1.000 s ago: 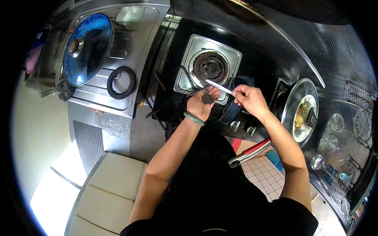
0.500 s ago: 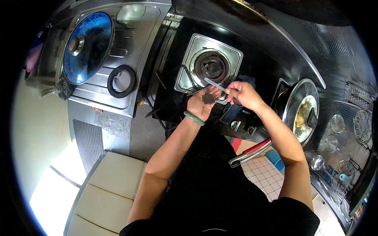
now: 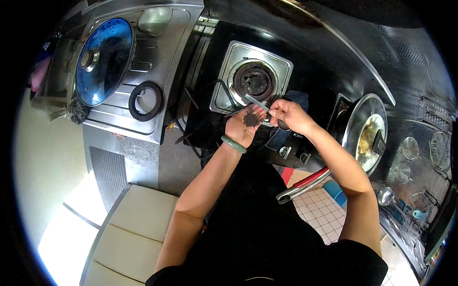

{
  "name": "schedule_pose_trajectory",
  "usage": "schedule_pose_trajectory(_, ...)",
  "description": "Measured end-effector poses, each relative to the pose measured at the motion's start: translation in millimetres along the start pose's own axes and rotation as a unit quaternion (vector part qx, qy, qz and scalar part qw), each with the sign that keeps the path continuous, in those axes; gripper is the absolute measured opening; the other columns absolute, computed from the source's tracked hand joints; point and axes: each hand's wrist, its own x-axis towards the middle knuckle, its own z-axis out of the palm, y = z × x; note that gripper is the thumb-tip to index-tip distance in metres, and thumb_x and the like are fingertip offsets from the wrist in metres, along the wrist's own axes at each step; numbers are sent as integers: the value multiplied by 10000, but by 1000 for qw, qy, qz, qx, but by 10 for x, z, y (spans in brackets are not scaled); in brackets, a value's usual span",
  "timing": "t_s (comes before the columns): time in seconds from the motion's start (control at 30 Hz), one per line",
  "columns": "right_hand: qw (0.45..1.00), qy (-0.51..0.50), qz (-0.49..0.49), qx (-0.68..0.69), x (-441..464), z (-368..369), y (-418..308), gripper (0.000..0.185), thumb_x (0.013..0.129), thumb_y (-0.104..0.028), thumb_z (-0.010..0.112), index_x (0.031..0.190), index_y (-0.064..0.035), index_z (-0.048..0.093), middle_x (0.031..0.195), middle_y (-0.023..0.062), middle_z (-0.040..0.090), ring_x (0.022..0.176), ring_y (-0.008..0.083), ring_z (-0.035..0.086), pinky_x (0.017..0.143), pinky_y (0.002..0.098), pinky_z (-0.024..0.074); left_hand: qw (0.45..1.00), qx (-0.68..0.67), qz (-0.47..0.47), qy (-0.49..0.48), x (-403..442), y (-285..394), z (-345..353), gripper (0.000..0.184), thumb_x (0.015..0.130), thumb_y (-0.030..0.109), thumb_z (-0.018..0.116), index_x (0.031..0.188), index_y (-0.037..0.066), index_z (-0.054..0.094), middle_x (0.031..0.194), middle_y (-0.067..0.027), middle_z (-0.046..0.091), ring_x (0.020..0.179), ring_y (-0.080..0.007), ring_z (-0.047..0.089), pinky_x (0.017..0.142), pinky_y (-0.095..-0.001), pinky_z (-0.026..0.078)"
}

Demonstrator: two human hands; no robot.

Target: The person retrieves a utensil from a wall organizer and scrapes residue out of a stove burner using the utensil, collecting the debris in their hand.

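Observation:
My left hand (image 3: 241, 126) lies palm up with its fingers stretched out in front of the gas burner (image 3: 255, 82). Dark, crumbly residue (image 3: 253, 118) rests in its palm. My right hand (image 3: 292, 116) pinches a thin, flat metal strip (image 3: 255, 101), like a narrow blade, that slants over the left fingers. Under the right hand shows a dark rounded piece (image 3: 283, 125); whether it is held cannot be made out. The burner sits in a square steel drip tray (image 3: 219, 98), blackened around its ring. A dark cloth (image 3: 276, 140) lies beside the hands.
Left of the stove, a steel sink drainboard (image 3: 148, 126) bears a blue glass lid (image 3: 107, 57) and a black ring (image 3: 159, 101). A black wire pan support (image 3: 193, 97) leans by the stove's left edge. At right stands a lidded pan (image 3: 350, 126) with a red-and-steel handle (image 3: 305, 183).
The right hand and metal strip have shifted slightly left over the left palm. The residue looks a little more spread. The camera view has moved slightly.

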Motion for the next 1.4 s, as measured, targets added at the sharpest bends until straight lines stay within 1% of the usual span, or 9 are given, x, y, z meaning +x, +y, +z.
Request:
schedule_pose_trajectory(0.1, 1000, 1, 0, -22, 12, -1, 43, 122, 935, -118, 520, 924, -1, 555, 725, 38, 611, 658, 100, 558, 624, 235, 449, 1000, 4, 9, -20, 15, -9, -30, 290, 941, 144, 340, 1076, -40, 519, 1074, -155, 599, 1004, -265, 589, 925, -374, 473)
schedule_pose_trajectory(0.6, 1000, 11, 16, -22, -78, 18, -8, 127, 933, -127, 525, 932, -3, 554, 747, 39, 616, 695, 108, 579, 657, 245, 460, 1000, -12, 10, -8, -34, -5, 33, 295, 949, 137, 337, 1088, -56, 512, 1050, -158, 593, 1000, -268, 581, 941, -386, 461)
schedule_pose_trajectory(0.9, 998, 12, -15, -52, -208, -44, -29, 110, 923, -121, 534, 909, -15, 561, 748, 16, 615, 708, 88, 567, 678, 236, 450, 999, -9, 8, -35, -34, 4, -2, 267, 945, 121, 340, 1032, -53, 522, 1002, -154, 597, 942, -276, 598, 885, -383, 490)
schedule_pose_trajectory(1.0, 987, 54, 0, -151, -441, -35, -170, 122, 905, -157, 533, 891, -45, 580, 714, 81, 637, 682, 193, 631, 698, 302, 490, 1000, -8, 4, 6, -63, 21, 82, 262, 940, 116, 346, 1023, -48, 532, 1008, -160, 606, 951, -280, 599, 887, -383, 488)
schedule_pose_trajectory(1.03, 954, 85, -79, -277, -497, -45, -175, 105, 896, -141, 546, 884, -40, 575, 720, 84, 636, 689, 185, 629, 687, 289, 482, 1000, 5, 2, 3, -48, 22, 62, 262, 938, 116, 347, 1024, -46, 534, 1019, -163, 607, 959, -282, 598, 892, -384, 485)
schedule_pose_trajectory(1.1, 820, 141, -229, -505, -599, -64, -190, 76, 877, -108, 572, 872, -32, 567, 732, 90, 633, 702, 170, 624, 665, 264, 466, 1000, 31, -2, -3, -22, 29, 24, 264, 936, 116, 347, 1025, -44, 538, 1041, -168, 610, 975, -286, 598, 903, -384, 480)
schedule_pose_trajectory(1.13, 823, 193, -233, -481, -644, -43, -291, 84, 868, -105, 574, 877, -21, 568, 735, 123, 636, 697, 227, 642, 636, 282, 481, 1000, 22, -5, 0, -29, 29, 31, 268, 936, 117, 346, 1029, -43, 538, 1050, -170, 609, 983, -287, 597, 909, -384, 477)
schedule_pose_trajectory(1.23, 934, 185, -122, -281, -582, 1, -260, 100, 866, -109, 577, 879, -10, 573, 720, 116, 640, 657, 223, 648, 604, 290, 489, 1000, 9, -7, -2, -57, 31, 51, 276, 938, 123, 341, 1039, -44, 537, 1067, -173, 608, 1001, -289, 595, 925, -383, 469)
schedule_pose_trajectory(1.4, 975, 133, -37, -176, -419, 50, -271, 127, 892, -121, 559, 881, 3, 588, 651, 47, 626, 592, 87, 588, 549, 237, 457, 999, 21, 8, -40, -70, 20, -3, 292, 943, 138, 328, 1051, -45, 528, 1059, -170, 607, 1007, -292, 592, 928, -387, 467)
